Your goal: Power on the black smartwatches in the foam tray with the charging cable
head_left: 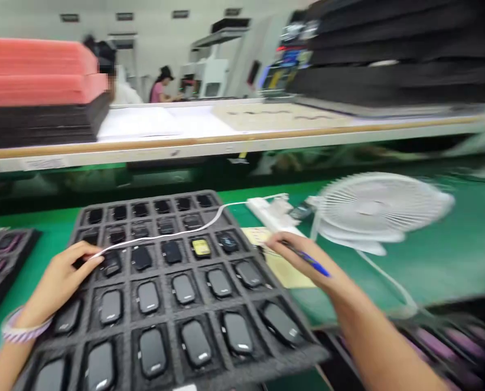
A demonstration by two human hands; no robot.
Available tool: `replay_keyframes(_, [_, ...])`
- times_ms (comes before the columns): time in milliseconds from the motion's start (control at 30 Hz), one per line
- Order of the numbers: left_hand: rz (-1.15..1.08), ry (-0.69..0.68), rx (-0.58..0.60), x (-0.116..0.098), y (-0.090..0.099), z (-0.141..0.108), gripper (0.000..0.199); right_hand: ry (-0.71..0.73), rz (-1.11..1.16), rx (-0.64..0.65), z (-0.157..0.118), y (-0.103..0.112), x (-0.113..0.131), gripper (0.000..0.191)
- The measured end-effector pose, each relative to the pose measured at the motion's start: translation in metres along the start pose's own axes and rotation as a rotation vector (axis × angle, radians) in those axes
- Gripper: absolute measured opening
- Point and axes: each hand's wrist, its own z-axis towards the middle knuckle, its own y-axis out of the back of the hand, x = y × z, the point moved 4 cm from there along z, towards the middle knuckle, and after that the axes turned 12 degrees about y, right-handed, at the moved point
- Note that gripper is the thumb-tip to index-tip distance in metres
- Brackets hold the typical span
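A dark grey foam tray (pixel 169 277) holds rows of small black devices, each in its own compartment. My left hand (pixel 69 274) is at the tray's left side, its thumb and finger pinched on the end of a white cable (pixel 161 237). That cable runs across the tray to a white power strip (pixel 273 214). One device with a lit yellow screen (pixel 200 248) sits right of centre. Beyond the tray's right edge, my right hand (pixel 293 255) is closed around a blue pen (pixel 316 264), over yellow and white paper notes (pixel 291 269). Its fingertips are partly hidden.
A white fan (pixel 381 209) lies on the green bench mat (pixel 438 260) at right. Another tray (pixel 6 260) stands at left, with more devices at lower right. A shelf (pixel 210 144) crosses above, bearing pink foam (pixel 34 73) and black foam (pixel 397 60). People sit in the background.
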Motion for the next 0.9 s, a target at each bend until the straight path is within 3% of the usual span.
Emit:
replay_keyframes(100, [0.050, 0.042, -0.030, 0.007, 0.001, 0.003, 0.038, -0.100, 0.067, 0.046, -0.006, 0.008, -0.016, 0.048])
replay_keyframes(333, [0.110, 0.093, -0.055, 0.004, 0.004, 0.001, 0.038, -0.180, 0.101, 0.131, -0.007, -0.016, -0.025, 0.026])
replay_keyframes(500, [0.099, 0.119, -0.045, 0.006, 0.003, 0.001, 0.035, -0.196, 0.015, 0.032, -0.010, -0.018, -0.029, 0.018])
replay_keyframes(700, [0.049, 0.106, -0.096, 0.014, 0.001, 0.001, 0.037, -0.170, -0.176, -0.075, -0.008, 0.001, -0.026, 0.032])
replay_keyframes(800, [0.063, 0.085, -0.057, 0.013, -0.002, 0.009, 0.038, -0.141, -0.355, 0.083, -0.014, 0.004, -0.027, 0.032])
replay_keyframes(900, [0.010, 0.031, -0.056, 0.001, -0.004, 0.008, 0.036, -0.058, -0.494, 0.244, -0.012, -0.009, -0.024, 0.021])
